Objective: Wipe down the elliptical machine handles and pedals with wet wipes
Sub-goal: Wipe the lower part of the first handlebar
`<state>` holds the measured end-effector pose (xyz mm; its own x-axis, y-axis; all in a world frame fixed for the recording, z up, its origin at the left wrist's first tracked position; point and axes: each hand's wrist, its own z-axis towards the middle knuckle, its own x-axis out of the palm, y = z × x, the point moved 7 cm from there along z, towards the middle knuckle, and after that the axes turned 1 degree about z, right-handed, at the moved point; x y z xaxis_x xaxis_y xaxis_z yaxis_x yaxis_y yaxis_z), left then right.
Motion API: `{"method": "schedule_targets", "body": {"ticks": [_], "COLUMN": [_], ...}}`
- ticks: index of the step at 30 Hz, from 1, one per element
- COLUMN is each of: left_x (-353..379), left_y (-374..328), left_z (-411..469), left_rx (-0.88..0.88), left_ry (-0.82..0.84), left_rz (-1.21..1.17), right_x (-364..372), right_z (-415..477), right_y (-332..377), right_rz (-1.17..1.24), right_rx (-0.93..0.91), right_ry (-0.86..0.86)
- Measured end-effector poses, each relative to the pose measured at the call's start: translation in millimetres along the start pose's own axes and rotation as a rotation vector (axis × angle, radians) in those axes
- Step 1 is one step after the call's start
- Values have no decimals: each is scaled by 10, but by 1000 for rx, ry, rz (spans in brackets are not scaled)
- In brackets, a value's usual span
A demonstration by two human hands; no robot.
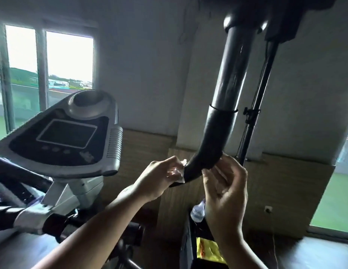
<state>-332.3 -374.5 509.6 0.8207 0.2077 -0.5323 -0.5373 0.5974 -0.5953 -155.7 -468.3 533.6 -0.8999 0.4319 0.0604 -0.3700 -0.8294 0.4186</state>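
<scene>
While the left hand (165, 174) pinches a crumpled white wet wipe (179, 171) beside the curved black foam handle (208, 150), the right hand (225, 183) hovers loosely open. Limp and slippery, the wipe likely needs wrapping around the stiff handle.

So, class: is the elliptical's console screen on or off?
Off, it seems: the console screen is uniformly dark, with no digits or glow showing.

No writing can be read anywhere. The console (66, 136) at nine o'clock carries a small mark by its lower right corner, too blurred to make out, and its screen is dark. The yellow packet (208, 251) at six o'clock shows orange print, also illegible.
</scene>
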Motion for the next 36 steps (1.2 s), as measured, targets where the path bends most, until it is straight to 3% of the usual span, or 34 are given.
{"method": "schedule_targets", "body": {"ticks": [7, 19, 23, 29, 36], "left_x": [-45, -51, -41, -115, -409], "left_y": [340, 347, 161, -296, -1016], "left_z": [110, 207, 195, 102, -19], "left_rx": [-37, -27, -6, 79, 201], "left_ry": [145, 236, 188, 59, -120], "left_rz": [220, 183, 52, -327, -712], "right_x": [26, 45, 54, 28, -10], "right_z": [-29, -38, -38, -20, 56], "right_y": [14, 67, 78, 79, 150], "right_rz": [7, -11, -29, -22, -73], "right_rx": [-3, 30, 51, 103, 13], "right_ry": [-18, -7, -9, 16, 91]}}
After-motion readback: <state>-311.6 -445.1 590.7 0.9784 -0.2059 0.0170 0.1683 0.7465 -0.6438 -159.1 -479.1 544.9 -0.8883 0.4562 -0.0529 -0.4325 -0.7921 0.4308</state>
